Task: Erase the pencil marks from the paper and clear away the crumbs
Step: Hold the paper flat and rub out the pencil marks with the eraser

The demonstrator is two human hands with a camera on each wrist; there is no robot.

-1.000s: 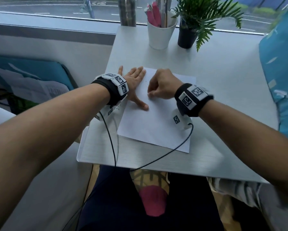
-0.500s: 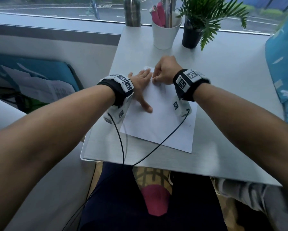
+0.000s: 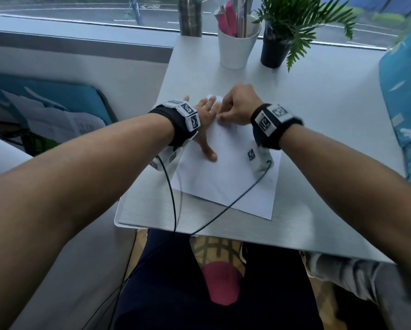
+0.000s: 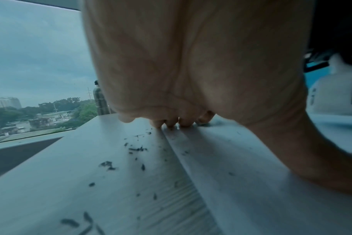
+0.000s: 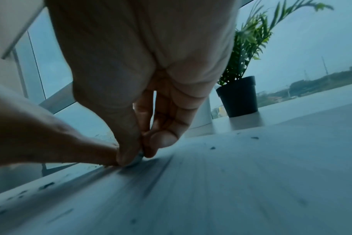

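Observation:
A white sheet of paper point(image 3: 226, 179) lies at an angle on the grey table point(image 3: 318, 129). My left hand point(image 3: 208, 117) lies flat on the sheet's far left part, fingers straight and thumb spread, pressing it down. My right hand point(image 3: 235, 107) is curled at the paper's far corner, thumb and fingertips pinching a small eraser point(image 5: 138, 158) against the sheet; only a sliver of it shows in the right wrist view. Dark eraser crumbs point(image 4: 138, 149) lie scattered on the table just left of the paper's edge, and a few specks point(image 5: 212, 148) sit on the paper.
A white cup point(image 3: 237, 47) of pens, a black potted fern point(image 3: 274, 52) and a metal bottle point(image 3: 190, 16) stand at the table's far edge by the window. Two black cables point(image 3: 171, 186) trail off the near edge. A blue cushion point(image 3: 404, 110) is on the right.
My right hand slid from the middle of the sheet to its far corner, staying curled. The left hand kept pressing the paper in about the same place.

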